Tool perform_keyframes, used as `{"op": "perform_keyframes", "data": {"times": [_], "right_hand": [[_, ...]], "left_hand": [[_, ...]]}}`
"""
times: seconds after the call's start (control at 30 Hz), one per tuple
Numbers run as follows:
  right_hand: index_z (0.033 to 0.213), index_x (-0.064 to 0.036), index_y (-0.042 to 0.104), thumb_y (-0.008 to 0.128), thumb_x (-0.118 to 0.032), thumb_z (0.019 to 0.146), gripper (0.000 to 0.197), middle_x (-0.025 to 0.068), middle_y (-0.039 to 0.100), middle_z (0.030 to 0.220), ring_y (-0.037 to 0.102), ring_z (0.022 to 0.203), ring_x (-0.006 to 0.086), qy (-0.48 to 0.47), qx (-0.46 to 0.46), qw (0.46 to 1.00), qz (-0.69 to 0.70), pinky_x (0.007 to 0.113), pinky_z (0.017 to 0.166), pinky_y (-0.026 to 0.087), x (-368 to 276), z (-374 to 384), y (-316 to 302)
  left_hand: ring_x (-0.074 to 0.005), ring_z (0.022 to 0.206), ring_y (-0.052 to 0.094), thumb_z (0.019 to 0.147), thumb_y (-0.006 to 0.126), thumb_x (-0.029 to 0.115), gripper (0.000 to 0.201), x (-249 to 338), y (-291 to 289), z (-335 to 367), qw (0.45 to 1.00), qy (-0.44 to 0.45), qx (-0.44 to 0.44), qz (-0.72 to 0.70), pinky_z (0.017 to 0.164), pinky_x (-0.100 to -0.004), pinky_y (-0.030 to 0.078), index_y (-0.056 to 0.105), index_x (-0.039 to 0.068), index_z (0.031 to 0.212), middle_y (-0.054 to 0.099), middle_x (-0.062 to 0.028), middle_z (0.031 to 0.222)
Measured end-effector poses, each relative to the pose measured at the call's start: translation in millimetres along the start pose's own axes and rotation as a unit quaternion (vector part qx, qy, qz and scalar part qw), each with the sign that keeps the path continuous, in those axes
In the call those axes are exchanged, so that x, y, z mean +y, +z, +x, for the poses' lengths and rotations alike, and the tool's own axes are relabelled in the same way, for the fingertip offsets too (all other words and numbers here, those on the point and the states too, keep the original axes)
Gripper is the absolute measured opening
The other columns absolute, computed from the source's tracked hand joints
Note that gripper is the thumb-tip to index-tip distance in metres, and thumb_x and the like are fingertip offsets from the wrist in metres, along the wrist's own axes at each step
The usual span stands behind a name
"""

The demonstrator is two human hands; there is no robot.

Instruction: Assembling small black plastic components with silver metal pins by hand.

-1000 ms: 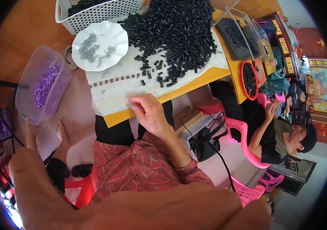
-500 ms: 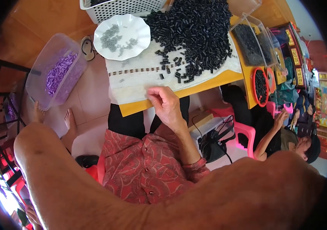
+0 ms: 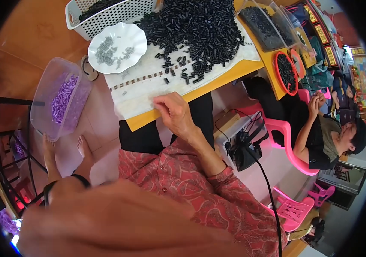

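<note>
My right hand (image 3: 175, 115) hovers over or rests on the near edge of the white cloth (image 3: 133, 100), with thumb and forefinger brought together and the other fingers curled. Whatever lies in that pinch, if anything, is too small or hidden. Past it on the cloth spreads a large heap of short black tube-like pieces (image 3: 196, 28), a few lying loose on its near side. A white wavy-rimmed plate (image 3: 141, 40) to the left carries small clear pieces (image 3: 108, 53). My left hand does not show. A large blurred bare limb (image 3: 118, 220), apparently another person's, covers the lower left.
The yellow table (image 3: 217, 85) bears a white perforated basket (image 3: 116, 18), clear boxes (image 3: 262, 28) and a red-rimmed basket (image 3: 297, 81) of black pieces. A clear bin (image 3: 84, 96) with purple pieces stands left, by bare feet. A co-worker (image 3: 313, 139), pink chair (image 3: 294, 156) and black bag (image 3: 245, 152) are right.
The view has shifted, so the table and plate appear further left and more of the right side shows. The blurred limb has dropped lower. My right hand keeps its pinch near the cloth's edge.
</note>
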State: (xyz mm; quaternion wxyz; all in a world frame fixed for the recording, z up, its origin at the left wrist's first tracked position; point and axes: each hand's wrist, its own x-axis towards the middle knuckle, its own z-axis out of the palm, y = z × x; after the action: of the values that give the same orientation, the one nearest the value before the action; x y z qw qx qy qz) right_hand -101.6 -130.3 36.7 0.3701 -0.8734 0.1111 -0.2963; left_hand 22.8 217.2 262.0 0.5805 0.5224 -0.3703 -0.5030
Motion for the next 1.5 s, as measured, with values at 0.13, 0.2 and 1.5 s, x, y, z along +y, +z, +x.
{"op": "perform_keyframes", "data": {"times": [0.13, 0.2, 1.5], "right_hand": [[0.091, -0.0035, 0.062, 0.065, 0.003, 0.077, 0.016, 0.0107, 0.063, 0.084, 0.059, 0.079, 0.0308, -0.025, 0.019, 0.999, 0.013, 0.038, 0.068, 0.049, -3.5, -8.8, 9.4], [0.091, -0.0034, 0.063, 0.066, 0.003, 0.077, 0.016, 0.0106, 0.064, 0.085, 0.059, 0.078, 0.0304, -0.038, 0.017, 0.999, 0.019, 0.037, 0.068, 0.049, -11.3, -8.8, 1.5], [0.102, -0.0015, 0.067, 0.061, 0.006, 0.084, 0.021, 0.0054, 0.065, 0.097, 0.061, 0.081, 0.0094, 0.156, 0.149, 0.976, 0.021, 0.021, 0.07, 0.049, 44.1, 32.7, -31.5]], "left_hand": [[-0.0266, 0.077, 0.066, 0.095, 0.049, 0.006, 0.019, -21.1, 88.8, 151.9, 0.967, 0.137, 0.189, -0.099, 0.063, -0.0374, 0.055, 0.06, -0.006, 0.105, 0.066, -0.0194, 0.096], [-0.0283, 0.079, 0.066, 0.096, 0.047, 0.006, 0.02, -30.7, 86.1, 163.7, 0.926, 0.205, 0.285, -0.135, 0.063, -0.0395, 0.056, 0.059, -0.006, 0.107, 0.065, -0.0199, 0.097], [-0.0185, 0.074, 0.066, 0.096, 0.053, 0.013, 0.023, -230.4, 33.8, 202.6, 0.883, -0.04, 0.224, -0.412, 0.068, -0.0348, 0.056, 0.06, -0.002, 0.113, 0.068, -0.0119, 0.093]]}}
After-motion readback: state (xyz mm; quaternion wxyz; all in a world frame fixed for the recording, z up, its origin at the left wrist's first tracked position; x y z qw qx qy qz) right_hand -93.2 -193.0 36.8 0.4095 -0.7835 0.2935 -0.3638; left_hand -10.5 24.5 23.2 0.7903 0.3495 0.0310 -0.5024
